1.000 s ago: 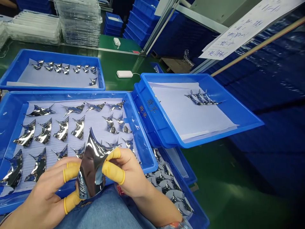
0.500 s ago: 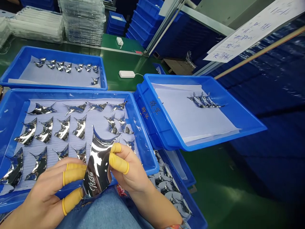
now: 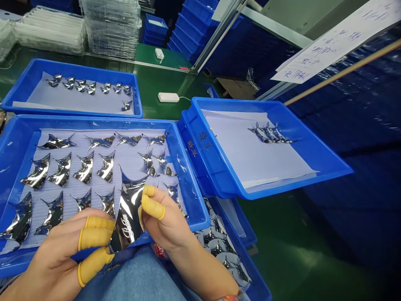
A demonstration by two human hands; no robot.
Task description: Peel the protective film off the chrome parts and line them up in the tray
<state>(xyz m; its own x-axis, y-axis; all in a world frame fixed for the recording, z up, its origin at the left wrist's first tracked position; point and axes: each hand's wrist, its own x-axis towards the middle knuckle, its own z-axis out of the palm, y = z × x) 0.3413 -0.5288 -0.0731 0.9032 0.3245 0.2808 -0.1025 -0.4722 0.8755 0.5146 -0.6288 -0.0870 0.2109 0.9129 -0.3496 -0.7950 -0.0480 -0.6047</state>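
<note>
Between my two hands is a curved, mirror-finished metal piece (image 3: 130, 205) with pointed corners and white script lettering near its lower end. My left hand (image 3: 72, 246), with yellow finger cots, pinches its lower left corner. On the right edge, my right hand (image 3: 164, 217) grips it with thumb and fingers, also in yellow cots. Below and behind it, a blue tray (image 3: 109, 122) lined with white paper holds rows of similar shiny pieces (image 3: 83, 167). My hands and the held piece hide part of the front row.
A second blue tray (image 3: 90, 67) with small shiny pieces lies behind. Stacked blue trays (image 3: 326, 167) stand at right, the top one holding several pieces. Lower right, another tray (image 3: 260, 280) holds more pieces. Clear plastic boxes (image 3: 112, 29) and a white device (image 3: 168, 97) sit further back.
The held metal piece has tilted slightly in my hands, and its reflections and lettering show differently. My right hand has shifted a little to the left. Both hands keep their hold.
</note>
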